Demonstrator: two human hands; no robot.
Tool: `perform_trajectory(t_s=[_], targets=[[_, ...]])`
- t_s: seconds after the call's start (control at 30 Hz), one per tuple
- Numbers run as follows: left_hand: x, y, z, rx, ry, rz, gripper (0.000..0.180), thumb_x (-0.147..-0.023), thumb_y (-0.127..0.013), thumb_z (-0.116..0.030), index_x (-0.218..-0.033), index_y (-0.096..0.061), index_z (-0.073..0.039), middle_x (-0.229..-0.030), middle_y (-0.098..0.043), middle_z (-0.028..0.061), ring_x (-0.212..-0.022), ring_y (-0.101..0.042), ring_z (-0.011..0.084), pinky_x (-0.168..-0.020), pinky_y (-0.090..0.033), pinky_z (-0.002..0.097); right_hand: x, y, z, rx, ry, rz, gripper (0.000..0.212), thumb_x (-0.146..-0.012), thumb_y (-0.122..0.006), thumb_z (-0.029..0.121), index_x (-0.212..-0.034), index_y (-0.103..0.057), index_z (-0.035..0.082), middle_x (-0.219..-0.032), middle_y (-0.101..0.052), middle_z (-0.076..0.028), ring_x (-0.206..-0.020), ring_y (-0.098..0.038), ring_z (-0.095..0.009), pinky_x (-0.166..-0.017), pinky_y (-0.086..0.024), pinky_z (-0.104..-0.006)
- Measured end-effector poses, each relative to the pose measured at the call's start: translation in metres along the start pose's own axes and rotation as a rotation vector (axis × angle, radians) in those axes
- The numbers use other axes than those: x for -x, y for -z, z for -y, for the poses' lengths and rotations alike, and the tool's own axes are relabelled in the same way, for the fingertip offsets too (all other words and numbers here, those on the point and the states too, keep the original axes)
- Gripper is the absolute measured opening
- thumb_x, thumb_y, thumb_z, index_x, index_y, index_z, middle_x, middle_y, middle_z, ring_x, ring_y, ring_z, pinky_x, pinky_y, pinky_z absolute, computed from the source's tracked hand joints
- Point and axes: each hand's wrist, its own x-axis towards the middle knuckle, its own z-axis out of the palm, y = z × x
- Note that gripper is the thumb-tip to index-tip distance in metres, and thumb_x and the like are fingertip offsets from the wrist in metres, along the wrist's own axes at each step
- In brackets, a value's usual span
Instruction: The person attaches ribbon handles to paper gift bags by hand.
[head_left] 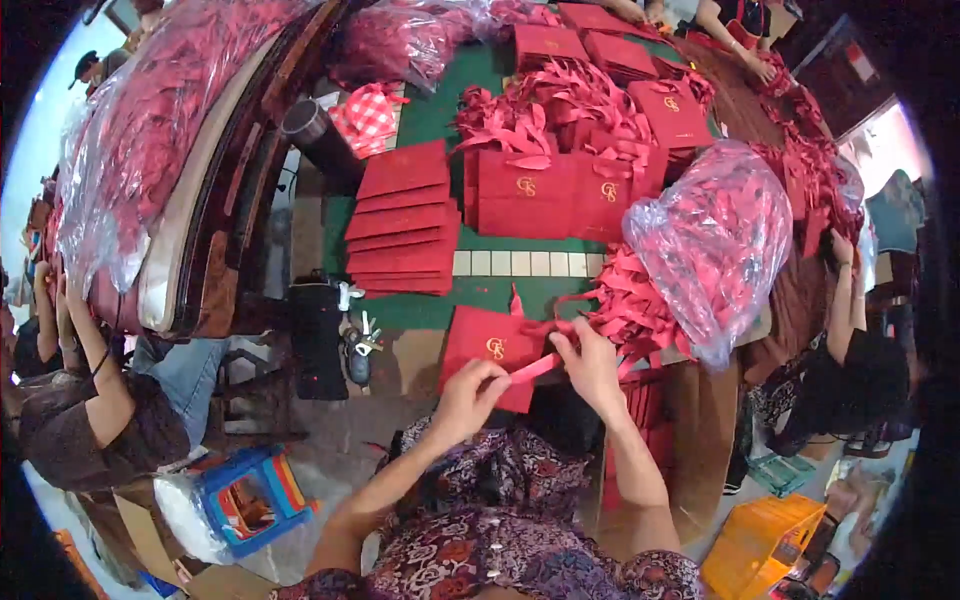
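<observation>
At the near table edge lies a red paper bag [475, 330] with a gold emblem. A pinkish-red ribbon [535, 370] stretches across its right side between my hands. My left hand [470, 398] pinches one end of it over the bag's lower part. My right hand [592, 368] is closed on the ribbon by the bag's right edge, thumb raised beside the fingers. Just past my right hand, loose ribbons [635, 305] spill from a clear plastic bag [720, 240].
Left of centre is a fanned stack of red bags [400, 220]. Behind stand finished-looking red bags [520, 195] topped with ribbons. A dark cylinder [320, 135], keys [365, 340] and an orange crate [762, 545] are around. Other people sit at left and right.
</observation>
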Motion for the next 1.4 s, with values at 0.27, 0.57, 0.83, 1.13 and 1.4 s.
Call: perform_trajectory(t_s=[0.27,0.57,0.83,1.13,1.4], targets=[[-0.033,0.026,0.015,0.323,0.266,0.103,0.021,-0.086,-0.075,-0.014,-0.101,-0.073,0.0,-0.083,-0.074,0.0078,-0.076,-0.066,0.0074,-0.069,-0.053,0.0271,0.01,-0.012,0.044,0.043,0.471,0.115,0.044,-0.078,-0.079,0.02,-0.115,-0.06,0.008,-0.113,-0.059,-0.013,-0.106,-0.06,-0.032,-0.088,-0.051,-0.0394],[-0.05,0.042,0.006,-0.085,0.139,-0.009,0.028,-0.087,-0.073,-0.023,-0.103,-0.062,-0.004,-0.087,-0.071,0.0125,-0.076,-0.069,0.0274,-0.071,-0.055,0.0352,0.003,-0.047,0.026,0.013,0.385,0.135,0.016,-0.086,-0.07,0.014,-0.1,-0.065,0.008,-0.091,-0.065,-0.01,-0.083,-0.066,-0.032,-0.069,-0.054,-0.0399],[-0.061,0.041,0.031,-0.689,-0.257,-0.081,0.041,-0.086,-0.067,-0.013,-0.124,-0.057,-0.002,-0.125,-0.055,0.0155,-0.103,-0.057,0.0374,-0.087,-0.053,0.0436,-0.002,-0.063,0.032,0.025,0.276,-0.042,0.015,-0.085,-0.071,0.013,-0.098,-0.068,0.005,-0.087,-0.068,-0.012,-0.077,-0.068,-0.032,-0.066,-0.054,-0.0398],[-0.054,0.05,0.024,-0.532,-0.175,0.066,0.032,-0.084,-0.069,-0.011,-0.114,-0.059,-0.005,-0.118,-0.052,0.0149,-0.093,-0.062,0.0382,-0.077,-0.055,0.0456,-0.001,-0.083,0.035,0.13,0.254,-0.139,0.01,-0.085,-0.071,0.015,-0.088,-0.067,0.007,-0.082,-0.065,-0.011,-0.074,-0.066,-0.031,-0.063,-0.052,-0.0404],[-0.053,0.053,0.02,-0.454,-0.153,0.076,0.018,-0.087,-0.062,-0.006,-0.104,-0.056,-0.005,-0.102,-0.058,0.0144,-0.088,-0.063,0.0375,-0.072,-0.053,0.0474,0.008,-0.087,0.028,0.167,0.482,-0.196,0.012,-0.076,-0.075,0.011,-0.081,-0.064,0.008,-0.078,-0.06,-0.007,-0.067,-0.062,-0.027,-0.061,-0.051,-0.0381]])
